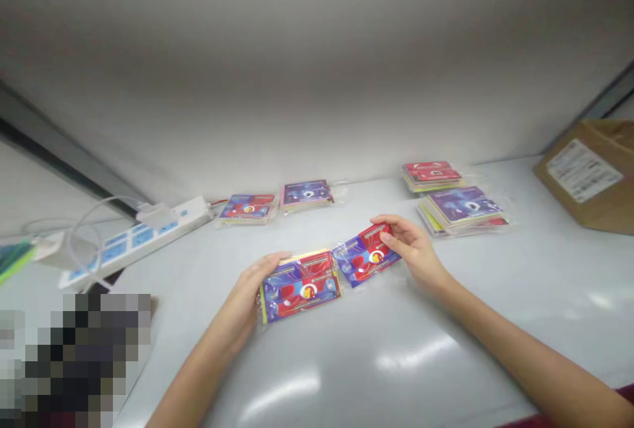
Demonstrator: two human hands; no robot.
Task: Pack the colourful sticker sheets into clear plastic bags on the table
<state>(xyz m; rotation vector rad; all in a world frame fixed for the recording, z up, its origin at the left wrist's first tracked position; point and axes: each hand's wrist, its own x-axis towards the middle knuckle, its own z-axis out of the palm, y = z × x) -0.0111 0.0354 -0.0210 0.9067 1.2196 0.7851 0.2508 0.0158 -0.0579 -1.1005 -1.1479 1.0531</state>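
My left hand grips the left end of a flat plastic-wrapped packet printed in red, blue and purple, with yellow-green sheets showing at its edge. My right hand pinches the right end of a second, similar packet. Both packets lie low over the white table, side by side and nearly touching at the middle. Each hand's fingers are closed on its packet.
Two more packets lie near the back wall. Two stacks of packets sit at the right rear. A white power strip with cables lies at left. A cardboard box stands far right. A blurred patch covers the lower left corner.
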